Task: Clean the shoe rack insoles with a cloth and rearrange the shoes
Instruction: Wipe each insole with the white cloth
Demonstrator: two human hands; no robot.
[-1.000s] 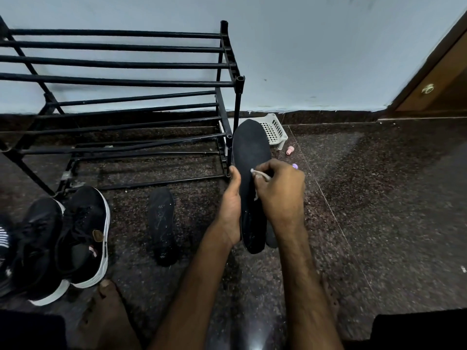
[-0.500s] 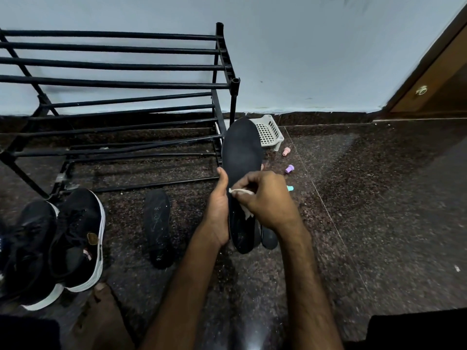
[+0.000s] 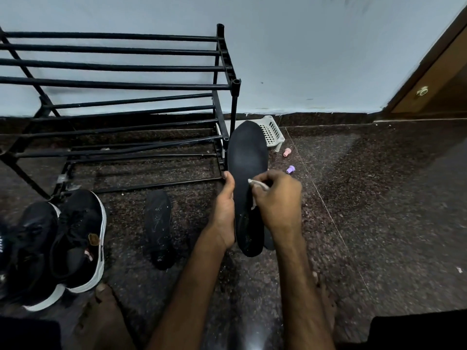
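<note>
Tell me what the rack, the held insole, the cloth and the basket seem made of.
Rack: likely black-painted metal tubes; thin round bars with faint sheen.
Insole: matte black foam or fabric, no shine.
Cloth: pale soft fabric, crumpled in the right hand.
Basket: white moulded plastic, lattice walls.

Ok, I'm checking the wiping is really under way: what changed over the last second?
The right hand, pinching the cloth, slid down the held insole toward the heel, then back up a little. Nothing was taken or let go. The left hand keeps gripping the insole's edge; the other insole and shoes lie unmoved on the floor.
</note>
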